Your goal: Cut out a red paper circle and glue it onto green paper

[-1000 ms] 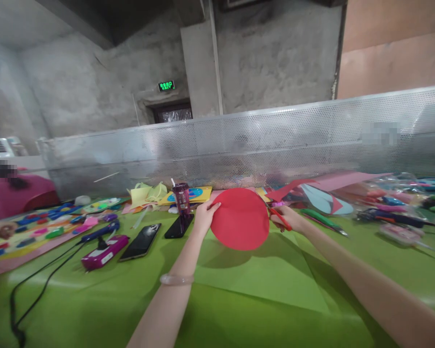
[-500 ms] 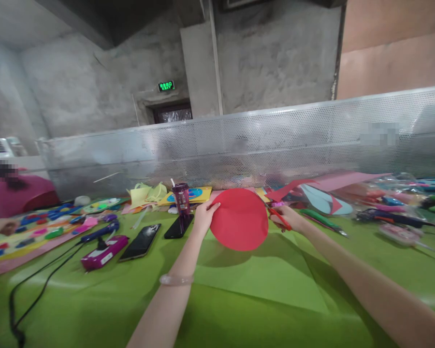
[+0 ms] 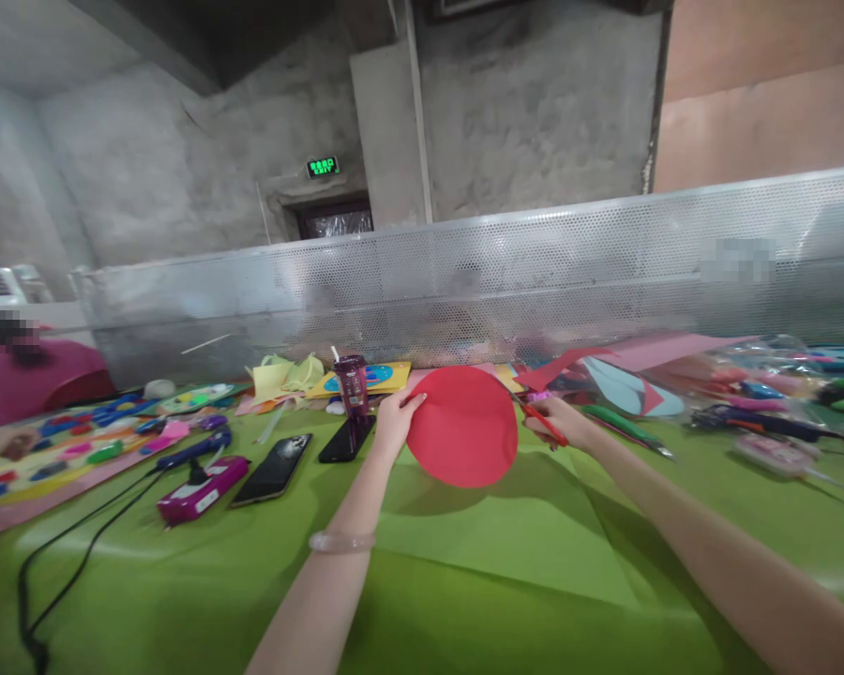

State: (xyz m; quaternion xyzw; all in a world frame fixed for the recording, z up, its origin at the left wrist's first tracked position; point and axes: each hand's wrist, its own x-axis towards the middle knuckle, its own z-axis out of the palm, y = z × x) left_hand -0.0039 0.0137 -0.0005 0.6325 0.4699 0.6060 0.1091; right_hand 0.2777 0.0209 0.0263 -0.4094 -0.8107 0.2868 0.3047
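Note:
My left hand [image 3: 396, 421] pinches the left edge of a round red paper disc [image 3: 462, 427] and holds it upright above the green table cover [image 3: 506, 572]. On the disc's right side my right hand [image 3: 558, 422] is closed on red-handled scissors [image 3: 538, 418], whose blades meet the disc's upper right edge. A clear bangle sits on my left wrist.
Two dark phones [image 3: 274, 468] and a purple cup [image 3: 353, 383] lie left of the disc. A magenta device [image 3: 203, 490] with a black cable sits further left. Coloured paper and pens crowd the right side. A perforated metal screen [image 3: 535, 272] backs the table. Another person in pink [image 3: 32, 375] is at far left.
The red disc has turned and shifted very slightly left in my hands. Both hands stay almost where they were.

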